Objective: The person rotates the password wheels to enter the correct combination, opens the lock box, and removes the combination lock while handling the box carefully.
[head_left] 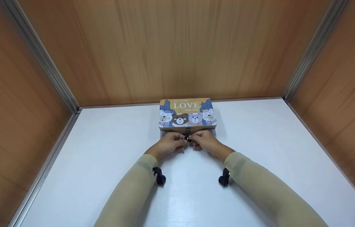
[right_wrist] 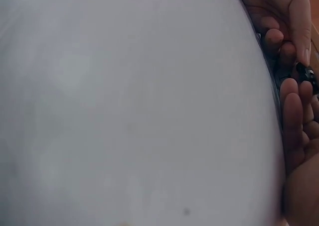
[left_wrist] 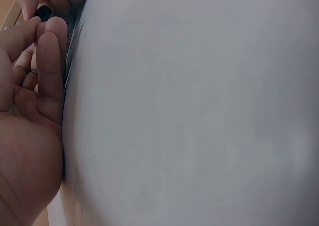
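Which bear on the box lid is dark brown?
The second bear from the left on the box; the other three bears are pale, white or lilac.

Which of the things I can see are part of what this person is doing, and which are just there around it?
Part of the work:
- left hand and right hand, pinching the black piece
- small black piece at the box's front
- bear-patterned box

Just around it:
- white table
- wooden panels
- metal strips
- black wrist devices
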`<state>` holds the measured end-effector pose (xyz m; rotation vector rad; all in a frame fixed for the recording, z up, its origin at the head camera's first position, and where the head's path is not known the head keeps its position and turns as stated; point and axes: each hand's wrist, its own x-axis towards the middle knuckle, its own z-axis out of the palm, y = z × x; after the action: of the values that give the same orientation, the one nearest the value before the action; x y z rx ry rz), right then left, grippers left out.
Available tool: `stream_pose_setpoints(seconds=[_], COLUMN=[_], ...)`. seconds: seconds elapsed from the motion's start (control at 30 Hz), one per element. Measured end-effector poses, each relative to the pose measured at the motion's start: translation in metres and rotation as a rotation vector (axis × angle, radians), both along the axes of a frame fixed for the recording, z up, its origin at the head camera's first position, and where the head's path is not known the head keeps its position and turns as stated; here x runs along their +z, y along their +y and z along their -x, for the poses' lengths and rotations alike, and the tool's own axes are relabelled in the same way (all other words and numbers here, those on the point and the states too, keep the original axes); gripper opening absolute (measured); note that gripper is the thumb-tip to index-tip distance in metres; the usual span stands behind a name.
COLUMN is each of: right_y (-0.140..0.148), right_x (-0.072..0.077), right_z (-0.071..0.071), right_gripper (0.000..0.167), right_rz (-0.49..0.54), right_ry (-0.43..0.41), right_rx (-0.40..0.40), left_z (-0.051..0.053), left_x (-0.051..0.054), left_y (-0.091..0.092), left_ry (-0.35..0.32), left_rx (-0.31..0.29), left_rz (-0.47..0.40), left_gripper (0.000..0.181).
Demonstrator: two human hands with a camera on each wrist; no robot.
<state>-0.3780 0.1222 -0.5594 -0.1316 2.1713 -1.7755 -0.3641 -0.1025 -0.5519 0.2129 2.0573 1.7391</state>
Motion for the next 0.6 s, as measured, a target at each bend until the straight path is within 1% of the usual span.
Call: stream_pose_setpoints(seconds=[0.17, 0.4, 0.6], right_y=[0.0000, 0.0002, 0.0003], right_x=[0.0026, 0.0031, 0.0029], right_z=[-0.0012, -0.0020, -0.0022], right_gripper=[0.030, 0.027, 0.022], right_rz=[0.043, 0.059, 0.045], right_ry=[-0.027, -0.035, -0.039], right_rx=[-0.007, -0.010, -0.022], left_z=[0.0007, 0.0005, 0.0006], left_x=[0.0003, -0.0003, -0.0010], left_y=[-0.0012, -0.0016, -0.0013], left_ry=[0.000, 0.002, -0.001], left_rx=[-0.007, -0.013, -0.011], left_rz=[0.008, -0.013, -0.026], left_gripper=[0.013, 0.012, 0.012])
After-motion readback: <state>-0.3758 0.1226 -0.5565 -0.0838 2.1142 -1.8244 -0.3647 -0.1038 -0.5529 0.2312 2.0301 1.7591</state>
